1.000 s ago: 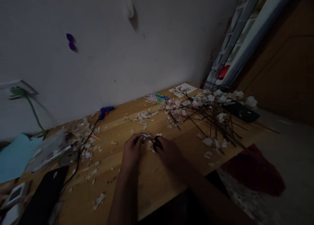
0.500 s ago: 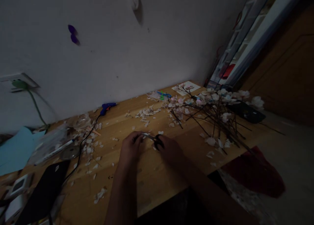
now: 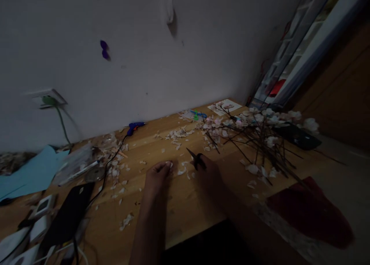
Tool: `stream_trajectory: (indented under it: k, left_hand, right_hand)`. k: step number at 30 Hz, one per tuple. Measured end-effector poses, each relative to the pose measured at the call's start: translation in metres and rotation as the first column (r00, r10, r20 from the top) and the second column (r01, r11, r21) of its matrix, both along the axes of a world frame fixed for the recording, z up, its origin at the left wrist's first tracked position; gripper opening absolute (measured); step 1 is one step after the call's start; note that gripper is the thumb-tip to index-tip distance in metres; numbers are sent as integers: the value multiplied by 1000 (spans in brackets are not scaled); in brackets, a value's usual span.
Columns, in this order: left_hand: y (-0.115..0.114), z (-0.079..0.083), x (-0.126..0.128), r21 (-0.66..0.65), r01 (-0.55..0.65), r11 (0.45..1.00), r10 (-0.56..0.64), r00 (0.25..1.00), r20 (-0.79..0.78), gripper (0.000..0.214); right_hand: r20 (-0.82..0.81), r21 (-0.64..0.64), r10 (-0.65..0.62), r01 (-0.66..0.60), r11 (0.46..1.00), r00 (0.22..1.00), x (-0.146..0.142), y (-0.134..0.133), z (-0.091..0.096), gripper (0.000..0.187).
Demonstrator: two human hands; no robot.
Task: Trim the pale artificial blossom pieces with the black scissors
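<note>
My right hand point(image 3: 210, 175) is closed round the black handles of small scissors point(image 3: 195, 158), whose blades point up and to the left, away from my other hand. My left hand point(image 3: 157, 176) rests on the wooden table point(image 3: 179, 211) with its fingers pinched on a small pale petal piece point(image 3: 169, 164). Several loose pale scraps point(image 3: 182, 171) lie on the wood between the two hands. The room is dim.
A heap of dark twigs with pale artificial blossoms point(image 3: 254, 136) lies to the right. A blue glue gun point(image 3: 135, 126) with a black cord sits near the wall. Left are a blue sheet point(image 3: 31, 172), a plastic bag, a black device point(image 3: 69, 215). Red cloth point(image 3: 309, 211) hangs at right.
The scissors have drawn away from my left hand and now point up and to the left; before, their blades met the piece in my left fingers. The view shifted slightly left.
</note>
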State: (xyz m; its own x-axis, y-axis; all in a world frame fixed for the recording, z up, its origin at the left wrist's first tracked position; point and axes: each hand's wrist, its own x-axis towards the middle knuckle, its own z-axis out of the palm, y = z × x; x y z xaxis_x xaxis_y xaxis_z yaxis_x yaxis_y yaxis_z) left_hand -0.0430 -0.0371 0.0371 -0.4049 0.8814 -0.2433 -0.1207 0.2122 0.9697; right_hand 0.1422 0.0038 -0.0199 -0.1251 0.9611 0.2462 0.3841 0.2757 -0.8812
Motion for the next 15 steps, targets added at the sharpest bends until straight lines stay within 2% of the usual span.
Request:
stream_trajectory:
  k: [2, 3, 5, 6, 8, 10, 12, 15]
  left_hand:
    - [-5, -1, -2, -28, -29, 999, 29, 999, 25, 47]
    - [-6, 0, -8, -29, -20, 999, 20, 999, -28, 46]
    - [-3, 7, -35, -25, 17, 1000, -22, 972, -233, 41]
    - [1, 12, -54, -28, 33, 999, -41, 931, -362, 38]
    - [10, 23, -100, -76, -12, 997, -36, 795, -606, 36]
    - [20, 31, -147, -143, -71, 987, -63, 651, -756, 33]
    - [27, 34, -187, -174, -75, 982, -101, 566, -818, 34]
    - [32, 29, -223, -212, -3, 977, -181, 511, -840, 34]
  right_hand:
    - [37, 77, 81, -83, 994, 996, 0, -2, 2, 18]
    - [74, 125, 146, -155, 980, 987, 0, -3, 3, 22]
    - [162, 196, 293, -322, 926, 942, -2, -5, 5, 27]
    - [212, 203, 367, -408, 890, 906, -2, -5, 6, 29]
    - [300, 156, 493, -551, 820, 817, -5, -5, 6, 28]
    - [346, 69, 579, -635, 769, 738, -7, -5, 5, 27]
    - [353, -7, 612, -652, 758, 708, -10, -5, 8, 27]
    - [355, -84, 612, -628, 774, 707, -7, -9, 18, 26]
